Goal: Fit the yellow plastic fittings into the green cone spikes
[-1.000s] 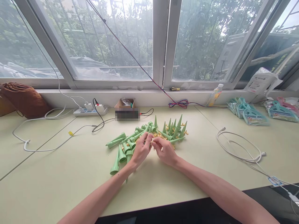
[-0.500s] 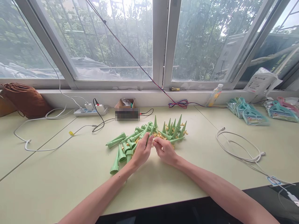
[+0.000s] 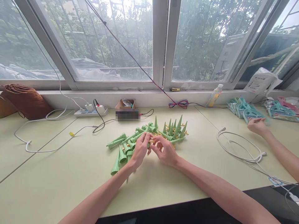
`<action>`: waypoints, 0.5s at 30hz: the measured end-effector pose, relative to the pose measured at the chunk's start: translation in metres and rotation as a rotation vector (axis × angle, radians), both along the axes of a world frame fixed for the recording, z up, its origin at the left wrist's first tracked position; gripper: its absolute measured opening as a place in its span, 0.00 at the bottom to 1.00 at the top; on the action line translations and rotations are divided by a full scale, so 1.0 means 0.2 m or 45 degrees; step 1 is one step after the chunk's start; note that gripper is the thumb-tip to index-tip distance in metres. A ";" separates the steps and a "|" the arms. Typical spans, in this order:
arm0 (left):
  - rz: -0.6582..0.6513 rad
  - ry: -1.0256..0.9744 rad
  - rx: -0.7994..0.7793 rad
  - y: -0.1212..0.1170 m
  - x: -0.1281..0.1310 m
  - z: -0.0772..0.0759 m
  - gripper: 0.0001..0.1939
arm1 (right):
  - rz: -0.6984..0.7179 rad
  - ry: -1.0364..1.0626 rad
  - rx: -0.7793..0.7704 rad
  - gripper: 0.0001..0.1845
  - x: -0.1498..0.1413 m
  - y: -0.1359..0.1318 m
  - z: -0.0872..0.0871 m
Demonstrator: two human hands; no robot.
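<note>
My left hand is closed around a green plant watering spike, its pointed end angled up and away from me. A small yellow valve shows at the spike, between my two hands. My right hand has its thumb and forefinger at either side of this valve; the other fingers are curled and partly hidden. Loose green spikes lie piled left of and behind my left hand. Beyond my right hand, several spikes stand point-up with yellow valves on them. More yellow pieces lie partly hidden behind my hands.
Another person's hand reaches in from the right, by packs of teal hangers. A white cable lies coiled at right. Behind the pile are a small cardboard box, a power strip and a bottle.
The spike in my left hand has tilted, and a yellow valve now shows on it. My right hand's fingers have spread a little. Another person's hand has come in at right.
</note>
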State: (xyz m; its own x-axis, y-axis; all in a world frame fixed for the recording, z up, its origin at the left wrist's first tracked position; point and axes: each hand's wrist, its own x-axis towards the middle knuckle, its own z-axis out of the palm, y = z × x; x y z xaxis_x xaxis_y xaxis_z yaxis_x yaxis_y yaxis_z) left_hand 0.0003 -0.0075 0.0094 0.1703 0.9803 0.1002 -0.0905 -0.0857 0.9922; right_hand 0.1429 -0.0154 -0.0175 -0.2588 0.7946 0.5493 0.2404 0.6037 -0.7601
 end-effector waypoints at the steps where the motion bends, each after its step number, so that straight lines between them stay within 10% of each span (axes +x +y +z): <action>1: 0.004 -0.024 -0.040 0.00 0.00 0.01 0.18 | 0.002 -0.003 0.020 0.10 0.00 0.00 0.00; 15: -0.037 -0.045 -0.129 -0.01 0.00 0.01 0.20 | -0.055 -0.010 0.172 0.06 0.00 0.01 -0.03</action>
State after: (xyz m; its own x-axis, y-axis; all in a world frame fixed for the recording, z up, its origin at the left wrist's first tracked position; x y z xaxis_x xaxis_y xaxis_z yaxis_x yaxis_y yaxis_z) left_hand 0.0012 -0.0093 0.0111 0.1971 0.9803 0.0076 -0.1266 0.0178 0.9918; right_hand 0.1419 -0.0125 -0.0244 -0.2304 0.7241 0.6501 0.2742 0.6893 -0.6706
